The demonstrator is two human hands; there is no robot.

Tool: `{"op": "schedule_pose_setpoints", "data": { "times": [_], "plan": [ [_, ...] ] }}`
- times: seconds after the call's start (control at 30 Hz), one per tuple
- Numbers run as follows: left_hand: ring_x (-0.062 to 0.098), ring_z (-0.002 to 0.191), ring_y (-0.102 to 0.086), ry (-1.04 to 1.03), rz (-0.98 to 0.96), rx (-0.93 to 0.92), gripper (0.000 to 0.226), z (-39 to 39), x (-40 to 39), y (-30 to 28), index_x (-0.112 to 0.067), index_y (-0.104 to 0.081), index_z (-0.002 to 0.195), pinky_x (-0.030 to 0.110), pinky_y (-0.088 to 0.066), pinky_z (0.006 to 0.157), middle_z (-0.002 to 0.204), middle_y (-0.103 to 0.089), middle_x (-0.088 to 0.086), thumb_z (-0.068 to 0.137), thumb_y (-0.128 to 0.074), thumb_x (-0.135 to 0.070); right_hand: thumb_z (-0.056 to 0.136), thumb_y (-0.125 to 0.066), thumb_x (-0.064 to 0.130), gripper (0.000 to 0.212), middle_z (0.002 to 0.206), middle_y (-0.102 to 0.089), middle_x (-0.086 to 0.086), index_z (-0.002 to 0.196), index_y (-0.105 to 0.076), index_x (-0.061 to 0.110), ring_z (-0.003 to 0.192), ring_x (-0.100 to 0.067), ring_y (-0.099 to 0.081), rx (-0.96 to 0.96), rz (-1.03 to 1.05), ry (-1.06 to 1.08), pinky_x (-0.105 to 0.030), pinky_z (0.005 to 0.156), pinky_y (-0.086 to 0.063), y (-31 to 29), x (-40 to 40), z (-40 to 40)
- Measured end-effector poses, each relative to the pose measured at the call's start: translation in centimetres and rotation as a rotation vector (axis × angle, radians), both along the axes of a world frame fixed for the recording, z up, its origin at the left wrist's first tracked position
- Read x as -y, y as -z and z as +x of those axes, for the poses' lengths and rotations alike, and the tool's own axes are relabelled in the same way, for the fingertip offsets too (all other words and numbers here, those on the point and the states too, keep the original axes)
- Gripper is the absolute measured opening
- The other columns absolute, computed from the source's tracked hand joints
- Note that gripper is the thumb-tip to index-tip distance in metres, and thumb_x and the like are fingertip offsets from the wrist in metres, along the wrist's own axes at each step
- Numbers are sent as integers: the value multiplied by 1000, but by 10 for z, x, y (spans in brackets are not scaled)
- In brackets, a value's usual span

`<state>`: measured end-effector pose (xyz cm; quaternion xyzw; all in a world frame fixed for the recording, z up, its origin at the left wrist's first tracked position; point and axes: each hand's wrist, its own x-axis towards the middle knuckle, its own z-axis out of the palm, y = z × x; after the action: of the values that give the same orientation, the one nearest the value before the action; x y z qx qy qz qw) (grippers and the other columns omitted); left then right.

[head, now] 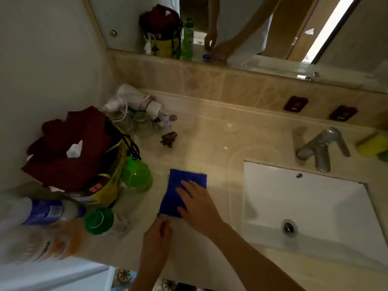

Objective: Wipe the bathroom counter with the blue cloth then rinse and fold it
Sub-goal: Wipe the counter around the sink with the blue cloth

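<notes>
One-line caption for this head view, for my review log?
Right hand presses flat on the folded blue cloth on the counter left of the sink; left hand at its near corner.

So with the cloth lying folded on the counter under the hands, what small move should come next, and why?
Probably press and smooth it flat, then let go. The blue cloth already lies as a neat folded rectangle on the counter beside the sink; the right hand rests flat on it and the left hand is at its near corner.

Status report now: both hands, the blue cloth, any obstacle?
Right hand flat on blue cloth, fingers straight. Left hand pinches its near corner. Cloth folded on counter, left of sink. Green bottle close on left.
</notes>
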<state>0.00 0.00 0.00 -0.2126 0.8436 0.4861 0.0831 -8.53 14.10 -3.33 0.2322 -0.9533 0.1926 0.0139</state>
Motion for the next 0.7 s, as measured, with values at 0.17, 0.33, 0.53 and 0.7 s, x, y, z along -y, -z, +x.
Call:
{"op": "schedule_pose_setpoints", "data": {
  "times": [0.17, 0.33, 0.53, 0.7],
  "plan": [
    [0, 82, -60, -47, -11, -68, 29, -25, -3, 8, -34, -61, 89, 15, -43, 72, 88, -65, -17, 96, -52, -7, 84, -38, 82, 94, 166, -7, -12, 158, -11, 30, 152, -33, -3, 120, 247, -94, -56, 119, 0, 29, 10, -33],
    [14, 79, -61, -175, -92, -98, 20, -50, -15, 23, -19, -66, 97, 31, -48, 73, 88, -67, -2, 94, -51, -7, 93, -43, 42, 43, 143, -56, -3, 125, -63, 20, 130, -26, -54, 46, 72, 10, -43, 99, -48, 40, 2, -51],
    [25, 96, -62, -170, -160, -120, 22, -104, -36, 37, -11, -65, 107, 37, -49, 89, 105, -65, 6, 94, -49, -4, 100, -54, 21, 22, 115, -66, -7, 121, -58, 16, 98, -19, -62, 547, -801, 419, -30, 81, -47, -1, -17, -79],
    [36, 107, -57, 107, -437, -253, 26, -173, -61, 50, -2, -64, 115, 47, -43, 99, 117, -64, 20, 91, -55, -5, 95, -62, 19, 33, 116, -71, -11, 128, -58, 17, 98, -29, -70, 661, -1698, 775, -43, 79, -57, -32, -94, -93]
  ]
}}
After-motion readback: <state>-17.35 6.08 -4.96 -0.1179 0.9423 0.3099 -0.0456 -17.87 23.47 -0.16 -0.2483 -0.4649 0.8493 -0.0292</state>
